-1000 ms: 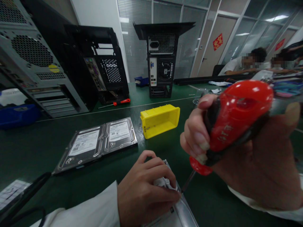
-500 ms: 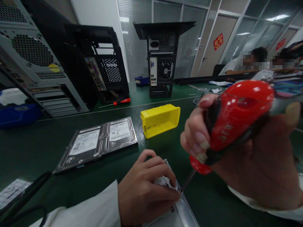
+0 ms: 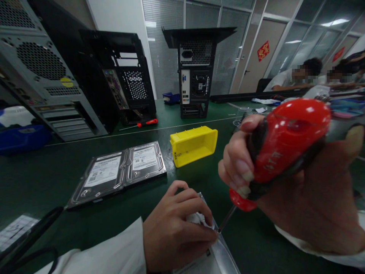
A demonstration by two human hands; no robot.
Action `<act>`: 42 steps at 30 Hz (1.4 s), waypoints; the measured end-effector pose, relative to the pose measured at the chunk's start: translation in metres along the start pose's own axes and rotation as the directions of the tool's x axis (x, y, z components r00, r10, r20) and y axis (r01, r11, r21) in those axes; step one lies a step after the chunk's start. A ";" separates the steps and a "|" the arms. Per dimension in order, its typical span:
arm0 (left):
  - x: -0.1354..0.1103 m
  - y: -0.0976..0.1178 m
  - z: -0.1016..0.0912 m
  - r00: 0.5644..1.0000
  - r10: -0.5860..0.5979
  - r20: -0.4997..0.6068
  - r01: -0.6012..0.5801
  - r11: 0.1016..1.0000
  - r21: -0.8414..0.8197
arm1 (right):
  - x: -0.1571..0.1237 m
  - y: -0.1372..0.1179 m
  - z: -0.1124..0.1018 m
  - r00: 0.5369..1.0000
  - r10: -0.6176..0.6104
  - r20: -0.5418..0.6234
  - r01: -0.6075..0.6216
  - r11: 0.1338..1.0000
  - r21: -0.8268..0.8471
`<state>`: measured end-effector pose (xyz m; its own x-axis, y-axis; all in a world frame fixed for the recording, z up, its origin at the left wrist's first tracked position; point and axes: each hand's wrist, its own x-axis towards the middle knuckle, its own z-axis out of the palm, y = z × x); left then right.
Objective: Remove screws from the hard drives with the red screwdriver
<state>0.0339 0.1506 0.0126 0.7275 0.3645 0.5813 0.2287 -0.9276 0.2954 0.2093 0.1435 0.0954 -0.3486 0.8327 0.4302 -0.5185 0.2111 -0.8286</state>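
Your right hand (image 3: pixel 299 198): clenched around the red screwdriver (image 3: pixel 282 148), its shaft slanting down to a tip just beside your left fingertips. Your left hand (image 3: pixel 176 224): pressed down gripping a silver hard drive (image 3: pixel 212 258), which lies under it. Ahead of your left hand: two hard drives (image 3: pixel 119 173) lying flat, side by side. Between your hands, farther out: a yellow bin (image 3: pixel 194 144). Beyond it: a small red screwdriver (image 3: pixel 144 123) and three open computer cases (image 3: pixel 196 72).
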 end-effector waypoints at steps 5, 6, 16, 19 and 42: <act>-0.003 0.003 0.001 0.997 -0.072 -0.010 0.072 0.997 -0.024 | 0.000 -0.009 0.002 0.993 0.116 0.033 -0.117 0.993 0.025; -0.003 0.003 0.001 0.998 -0.062 -0.005 0.062 0.998 -0.023 | 0.000 -0.011 0.003 0.989 0.143 0.037 -0.143 0.990 0.011; -0.004 0.004 0.001 0.998 -0.068 -0.010 0.068 0.997 -0.035 | 0.002 -0.002 -0.003 0.999 0.047 0.017 -0.048 0.999 0.020; -0.004 0.004 0.002 0.997 -0.075 -0.005 0.075 0.997 -0.023 | 0.002 -0.001 -0.007 0.997 -0.012 0.081 0.016 0.999 -0.048; -0.004 0.002 0.003 0.994 -0.085 -0.072 0.086 0.996 0.014 | -0.008 -0.001 -0.001 0.987 -0.087 0.135 0.093 0.995 -0.041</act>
<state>0.0337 0.1471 0.0082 0.6572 0.4469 0.6070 0.2992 -0.8938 0.3341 0.2139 0.1374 0.0927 -0.4041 0.7346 0.5450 -0.5160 0.3089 -0.7990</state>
